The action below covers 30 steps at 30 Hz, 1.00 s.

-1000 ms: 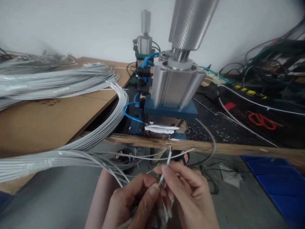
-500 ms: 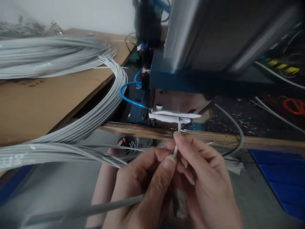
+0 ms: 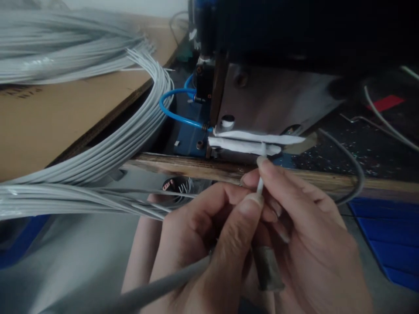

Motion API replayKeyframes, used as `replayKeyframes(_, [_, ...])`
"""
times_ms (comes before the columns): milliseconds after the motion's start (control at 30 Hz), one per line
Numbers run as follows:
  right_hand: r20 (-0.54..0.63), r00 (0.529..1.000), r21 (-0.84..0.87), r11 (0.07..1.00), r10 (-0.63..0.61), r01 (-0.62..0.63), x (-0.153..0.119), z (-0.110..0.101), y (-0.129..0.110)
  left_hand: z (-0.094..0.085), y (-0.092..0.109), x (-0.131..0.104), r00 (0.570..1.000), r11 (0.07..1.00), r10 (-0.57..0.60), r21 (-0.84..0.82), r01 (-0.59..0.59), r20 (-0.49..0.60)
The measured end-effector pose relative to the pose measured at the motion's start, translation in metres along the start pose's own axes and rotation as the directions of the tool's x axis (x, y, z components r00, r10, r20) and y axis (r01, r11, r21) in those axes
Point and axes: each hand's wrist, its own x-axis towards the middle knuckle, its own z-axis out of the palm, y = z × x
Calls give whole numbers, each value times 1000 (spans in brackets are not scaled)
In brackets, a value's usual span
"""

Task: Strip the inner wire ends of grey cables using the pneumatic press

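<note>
Both of my hands pinch one grey cable (image 3: 176,277). My left hand (image 3: 209,244) is closed around it, thumb on top. Just beyond, the thumb and fingers of my right hand (image 3: 307,222) grip its thinner front end. The tip of the cable meets the white-wrapped strips (image 3: 244,146) at the front of a machine's metal plate (image 3: 262,100); whether it lies in the slot between them I cannot tell. A worn band (image 3: 266,268) wraps a finger below the cable.
Coiled bundles of grey cable (image 3: 137,117) lie to the left, partly on cardboard (image 3: 98,104). A blue air hose (image 3: 176,117) loops beside the machine. Wire scraps and a red piece (image 3: 386,103) lie on the dark bench at the right, near its wooden edge (image 3: 376,183).
The view has moved closer to the machine, and its front plate shows more fully. My hands and the cable appear farther right; the cable tip now reaches the gap between the white strips.
</note>
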Motion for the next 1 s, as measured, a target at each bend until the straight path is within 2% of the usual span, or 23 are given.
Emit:
replayKeyframes(167, [19, 999, 92, 995, 36, -38, -1, 10, 0, -2, 4, -6, 998, 995, 46, 94, -41, -52])
replayKeyframes(300, [-115, 993, -9, 1000, -30, 29, -3, 12, 1, -3, 6, -9, 997, 987, 36, 158, -25, -64])
replayKeyframes(433, [-156, 987, -59, 998, -25, 16, -4, 7, -2, -2, 3, -5, 994, 980, 94, 183, -82, -54])
replayKeyframes(633, [-85, 995, -6, 999, 50, -51, -1, 9, -6, -2, 4, 0, 999, 999, 37, 37, -37, 1])
replayKeyframes(733, [-79, 995, -51, 997, 60, -64, -1, 9, -7, 0, 6, 0, 999, 999, -6, -34, 7, 35])
replayKeyframes(867, [-86, 996, -78, 996, 40, -47, -2, 8, -7, 1, 8, 0, 997, 995, 51, 84, -47, -53])
replayKeyframes(1000, [-41, 998, -9, 999, 48, -49, -2, 8, -5, 1, 8, 1, 996, 992, 67, 115, -60, -61])
